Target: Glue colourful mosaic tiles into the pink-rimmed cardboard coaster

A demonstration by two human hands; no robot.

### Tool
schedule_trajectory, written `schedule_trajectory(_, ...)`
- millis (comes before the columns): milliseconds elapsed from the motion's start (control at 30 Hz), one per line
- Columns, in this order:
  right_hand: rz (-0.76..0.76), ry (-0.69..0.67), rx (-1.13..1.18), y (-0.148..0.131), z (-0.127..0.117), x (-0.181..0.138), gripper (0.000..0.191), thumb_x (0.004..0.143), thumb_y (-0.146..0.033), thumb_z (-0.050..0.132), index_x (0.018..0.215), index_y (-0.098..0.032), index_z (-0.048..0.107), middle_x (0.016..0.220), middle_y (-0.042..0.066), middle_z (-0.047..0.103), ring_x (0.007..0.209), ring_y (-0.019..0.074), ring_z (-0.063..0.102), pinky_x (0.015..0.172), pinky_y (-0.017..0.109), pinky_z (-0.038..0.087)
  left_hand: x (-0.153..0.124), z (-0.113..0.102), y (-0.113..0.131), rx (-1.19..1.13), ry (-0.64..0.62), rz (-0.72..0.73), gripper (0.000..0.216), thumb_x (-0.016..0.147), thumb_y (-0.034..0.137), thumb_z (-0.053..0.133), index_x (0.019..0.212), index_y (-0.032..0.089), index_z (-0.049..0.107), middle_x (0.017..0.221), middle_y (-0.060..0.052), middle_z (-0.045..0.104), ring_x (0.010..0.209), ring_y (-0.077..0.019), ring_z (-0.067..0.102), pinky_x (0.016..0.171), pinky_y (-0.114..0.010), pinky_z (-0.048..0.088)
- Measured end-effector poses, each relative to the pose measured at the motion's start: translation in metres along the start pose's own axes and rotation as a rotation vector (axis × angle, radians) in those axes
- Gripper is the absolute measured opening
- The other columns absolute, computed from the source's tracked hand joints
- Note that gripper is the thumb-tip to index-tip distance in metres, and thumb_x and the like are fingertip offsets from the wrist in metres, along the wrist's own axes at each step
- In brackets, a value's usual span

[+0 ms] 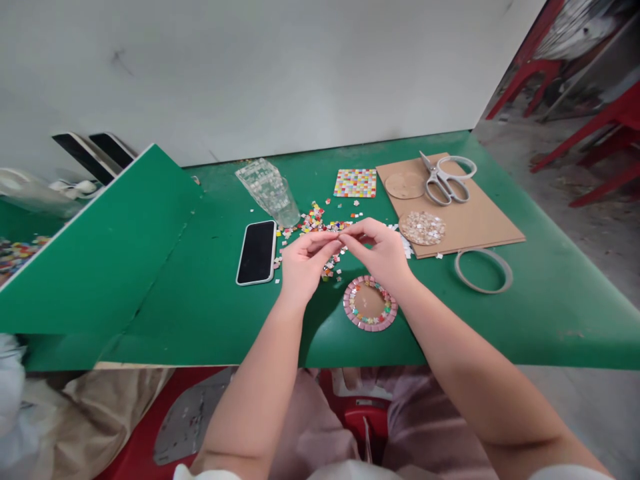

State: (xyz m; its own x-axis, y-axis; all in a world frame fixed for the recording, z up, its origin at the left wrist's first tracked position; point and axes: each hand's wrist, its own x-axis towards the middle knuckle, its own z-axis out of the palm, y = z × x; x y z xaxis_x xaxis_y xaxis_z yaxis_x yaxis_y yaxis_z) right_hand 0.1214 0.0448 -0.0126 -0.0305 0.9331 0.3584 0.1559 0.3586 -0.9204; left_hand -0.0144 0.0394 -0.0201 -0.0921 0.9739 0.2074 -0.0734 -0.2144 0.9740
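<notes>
My left hand (pixel 306 261) and my right hand (pixel 378 250) meet fingertip to fingertip above the table. Both are closed in a pinch; whatever lies between the fingertips is too small to make out. Under and behind them spreads a pile of small coloured mosaic tiles (pixel 315 217). Below my right hand lies a round coaster (pixel 371 327) with a pink tile rim, an inner ring of coloured pieces and a bare brown centre. A phone (pixel 257 253) with a dark screen rests left of my left hand.
A clear cup (pixel 286 207) and a clear bag of tiles (pixel 260 177) stand behind the phone. Coloured tile sheet (pixel 355 183) lies at the back. On cardboard (pixel 480 220) are scissors (pixel 443 183), a tape roll (pixel 457 167) and a tiled disc (pixel 425 229). Another ring (pixel 483 271) sits right; a green divider (pixel 100 247) stands left.
</notes>
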Motion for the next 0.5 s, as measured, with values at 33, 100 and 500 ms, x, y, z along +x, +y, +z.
schedule_trajectory(33, 0.018, 0.008, 0.006, -0.0007, -0.0002, -0.0003, 0.008, 0.077, -0.026, 0.061, 0.078, -0.020, 0.067, 0.077, 0.001, 0.067, 0.072, 0.0127, 0.062, 0.067, 0.028, 0.052, 0.0006, -0.0004, -0.0006, 0.000, 0.008, 0.000, 0.016, 0.065, 0.025, 0.074, 0.078, 0.017, 0.070, 0.077, -0.003, 0.074, 0.072, -0.0171, 0.070, 0.072, -0.030, 0.058)
schedule_trajectory(100, 0.065, 0.018, 0.033, -0.0020, -0.0007, -0.0007, 0.009, 0.077, -0.027, 0.061, 0.079, -0.021, 0.067, 0.079, 0.001, 0.069, 0.071, 0.0128, 0.063, 0.067, 0.028, 0.052, 0.0017, -0.0013, -0.0015, -0.005, 0.024, 0.002, 0.018, 0.064, 0.024, 0.075, 0.079, 0.017, 0.070, 0.076, -0.003, 0.073, 0.073, -0.0176, 0.070, 0.071, -0.030, 0.058)
schedule_trajectory(500, 0.076, -0.078, 0.074, -0.0027, -0.0028, 0.0007, 0.008, 0.074, -0.027, 0.065, 0.075, -0.021, 0.069, 0.077, 0.001, 0.068, 0.075, 0.0144, 0.062, 0.062, 0.026, 0.050, 0.0005, -0.0035, -0.0003, 0.103, 0.073, 0.082, 0.013, 0.061, 0.021, 0.077, 0.073, 0.019, 0.071, 0.069, 0.000, 0.072, 0.063, -0.0139, 0.067, 0.064, -0.026, 0.056)
